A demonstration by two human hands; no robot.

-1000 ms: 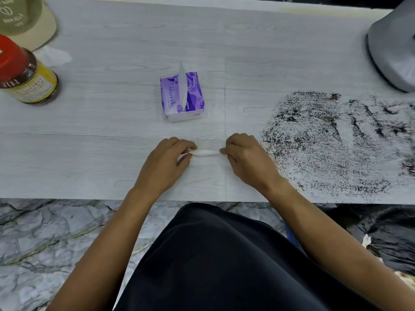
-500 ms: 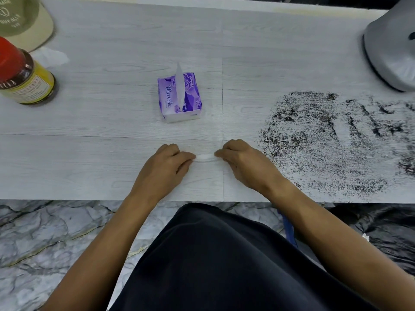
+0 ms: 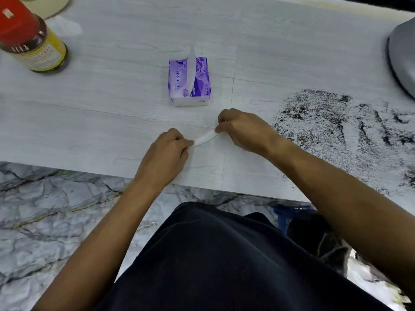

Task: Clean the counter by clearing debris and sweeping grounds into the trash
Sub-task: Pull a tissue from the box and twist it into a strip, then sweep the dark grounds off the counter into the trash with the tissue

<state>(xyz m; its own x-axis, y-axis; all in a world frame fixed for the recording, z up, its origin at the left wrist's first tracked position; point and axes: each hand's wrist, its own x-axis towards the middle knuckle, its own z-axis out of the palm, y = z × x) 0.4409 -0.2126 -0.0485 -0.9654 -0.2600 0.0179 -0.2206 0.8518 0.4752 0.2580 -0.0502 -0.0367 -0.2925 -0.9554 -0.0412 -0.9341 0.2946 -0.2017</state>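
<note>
Tissue (image 3: 205, 138), twisted into a thin white strip, stretched between the two hands just above the counter (image 3: 89, 122). The left hand (image 3: 167, 151) pinched its nearer end with curled fingers, thumb and forefinger closed on the paper. The right hand (image 3: 243, 130) pinched the farther end the same way, its fingers curled in tight around the strip, so the tissue ran up at a slant from the left fingertips to the right ones.

Just beyond the fingers of both hands, slightly to the left of the right hand, stood a purple tissue pack (image 3: 189, 83) with one sheet sticking up out of its slot. To the right of the right hand's knuckles, near but apart from them, the coffee grounds (image 3: 341, 131) lay smeared over the pale wood-grain surface in a broad dark patch with heavier streaks toward the far right.

Well away to the left of the left hand's fingers, at the far corner, stood a jar (image 3: 31, 43) with a red lid and yellow label, and just behind it lay a crumpled white tissue scrap (image 3: 65, 25). At the far right edge, beyond the grounds, part of a grey rounded object (image 3: 402, 55) showed; what it was I could not tell. Below the counter's near edge were a marble-patterned floor (image 3: 45, 216) and the person's dark clothing (image 3: 213, 265).
</note>
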